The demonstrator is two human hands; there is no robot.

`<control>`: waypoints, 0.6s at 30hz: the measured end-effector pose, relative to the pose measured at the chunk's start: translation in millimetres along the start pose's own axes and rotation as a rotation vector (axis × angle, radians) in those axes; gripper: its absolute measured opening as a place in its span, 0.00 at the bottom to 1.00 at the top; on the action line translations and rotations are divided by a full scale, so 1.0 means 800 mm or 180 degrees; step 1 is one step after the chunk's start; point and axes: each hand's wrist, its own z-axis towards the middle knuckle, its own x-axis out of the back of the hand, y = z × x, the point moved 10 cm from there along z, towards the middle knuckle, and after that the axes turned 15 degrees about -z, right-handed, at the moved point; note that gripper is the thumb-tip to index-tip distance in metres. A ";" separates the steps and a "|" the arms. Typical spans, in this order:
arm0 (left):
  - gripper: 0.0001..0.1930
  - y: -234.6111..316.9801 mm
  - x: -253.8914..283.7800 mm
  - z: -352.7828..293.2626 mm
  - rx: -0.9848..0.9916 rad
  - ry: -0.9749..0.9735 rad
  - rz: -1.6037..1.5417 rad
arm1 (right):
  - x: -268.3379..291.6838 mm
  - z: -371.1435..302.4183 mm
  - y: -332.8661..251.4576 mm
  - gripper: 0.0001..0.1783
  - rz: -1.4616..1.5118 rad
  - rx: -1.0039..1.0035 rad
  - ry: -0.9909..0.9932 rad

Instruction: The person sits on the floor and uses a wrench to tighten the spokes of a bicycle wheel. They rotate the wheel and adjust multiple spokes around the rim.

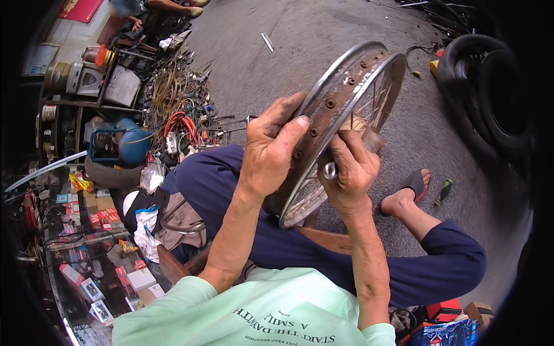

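Observation:
A rusty spoked wheel rim [340,86] without a tyre stands tilted over my lap, its lower edge by my thigh. Spoke nipples dot the brown inner channel. My left hand [271,144] is closed on the rim's near left side, the thumb pressing on the channel. On the spoke side, my right hand [353,173] is closed around a shiny metal tool [330,170], whose round end pokes out by the thumb. The rest of that tool is hidden in the fingers. Part of the wheel's hub shows behind the right hand.
Black tyres [490,98] are stacked at the right. A green-and-black screwdriver [444,191] lies on the floor near my sandalled foot [407,193]. Tangled cables and hoses [179,98], a blue tank [133,141] and a glass case [109,242] with small boxes fill the left. Another person sits far left.

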 end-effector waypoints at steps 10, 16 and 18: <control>0.19 -0.003 0.001 -0.016 0.0119 0.0050 -0.0030 | 0.027 0.010 0.072 0.14 0.0258 -0.1407 0.0856; 0.18 -0.011 -0.007 -0.021 0.0151 -0.0073 -0.0092 | 0.030 0.011 0.073 0.11 0.0525 -0.1134 0.0917; 0.18 -0.011 -0.006 -0.019 0.0008 -0.0178 0.0102 | 0.031 0.014 0.072 0.11 0.0560 -0.1094 0.0875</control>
